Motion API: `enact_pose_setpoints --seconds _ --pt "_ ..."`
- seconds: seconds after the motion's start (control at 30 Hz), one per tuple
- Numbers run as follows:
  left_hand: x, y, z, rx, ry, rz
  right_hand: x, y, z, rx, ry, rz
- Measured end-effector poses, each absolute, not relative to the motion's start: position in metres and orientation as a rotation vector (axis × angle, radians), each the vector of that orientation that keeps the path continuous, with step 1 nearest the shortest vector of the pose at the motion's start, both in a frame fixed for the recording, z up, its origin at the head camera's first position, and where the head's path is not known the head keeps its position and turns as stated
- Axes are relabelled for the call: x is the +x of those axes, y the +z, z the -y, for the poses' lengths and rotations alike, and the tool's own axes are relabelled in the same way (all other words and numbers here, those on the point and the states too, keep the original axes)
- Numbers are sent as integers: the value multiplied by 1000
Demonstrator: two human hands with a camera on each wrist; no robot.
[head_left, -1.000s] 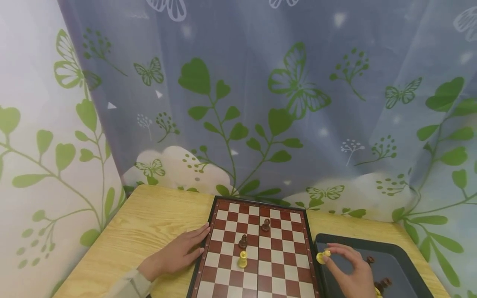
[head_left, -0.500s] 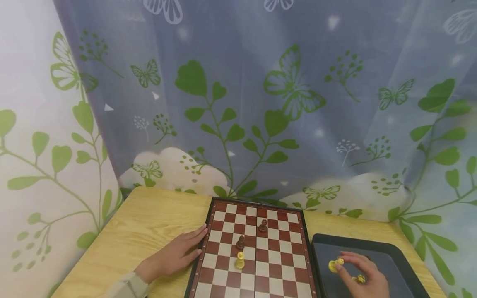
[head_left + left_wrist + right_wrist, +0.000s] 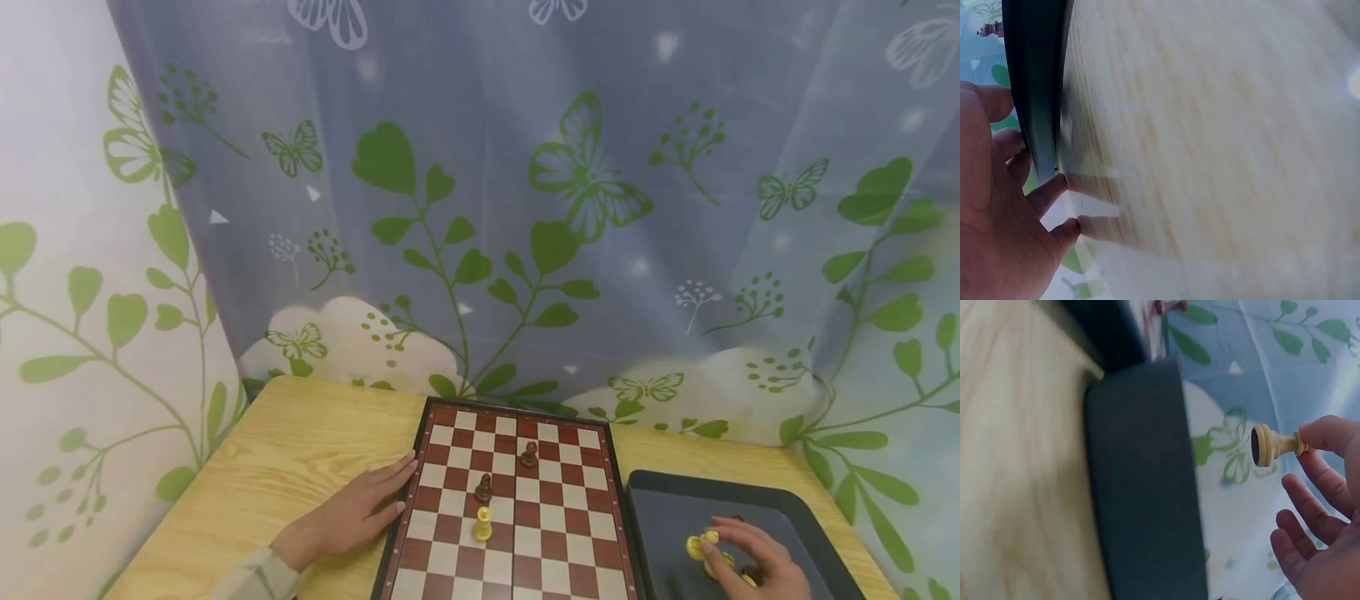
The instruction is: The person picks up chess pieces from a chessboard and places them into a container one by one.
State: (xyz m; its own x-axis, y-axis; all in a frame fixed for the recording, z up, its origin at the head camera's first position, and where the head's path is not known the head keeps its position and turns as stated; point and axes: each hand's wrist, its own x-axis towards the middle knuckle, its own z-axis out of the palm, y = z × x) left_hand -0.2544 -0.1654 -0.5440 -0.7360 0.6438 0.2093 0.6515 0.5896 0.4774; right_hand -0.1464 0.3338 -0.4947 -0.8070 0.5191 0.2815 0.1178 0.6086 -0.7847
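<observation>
My right hand pinches a cream-yellow chess piece between thumb and index finger, over the dark tray. In the right wrist view that chess piece lies sideways, its dark base facing out and its top hidden by the fingertips. My left hand rests flat with extended fingers at the left edge of the red and white chessboard. From the left wrist, the fingers touch the board's black side. On the board stand a yellow rook and two dark pieces, one nearer, one farther back.
Inside the tray, partly behind the right hand, lie other yellow and dark chess pieces. The tray stands right of the board on a wooden table. A leaf-and-butterfly patterned curtain hangs behind the table.
My right hand has moved rightward and slightly down, from the board's right edge to over the tray, still pinching the yellow chess piece. The left hand stays at the board's edge.
</observation>
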Motion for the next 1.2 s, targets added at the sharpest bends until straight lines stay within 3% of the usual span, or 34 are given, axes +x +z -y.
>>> enact_pose_setpoints --seconds 0.87,1.2 --pt "-256 -545 168 -1138 -858 2778 -152 -529 -361 -472 886 2213" --pt "-257 -545 166 -1130 -833 2808 -154 -540 -361 -107 843 2114"
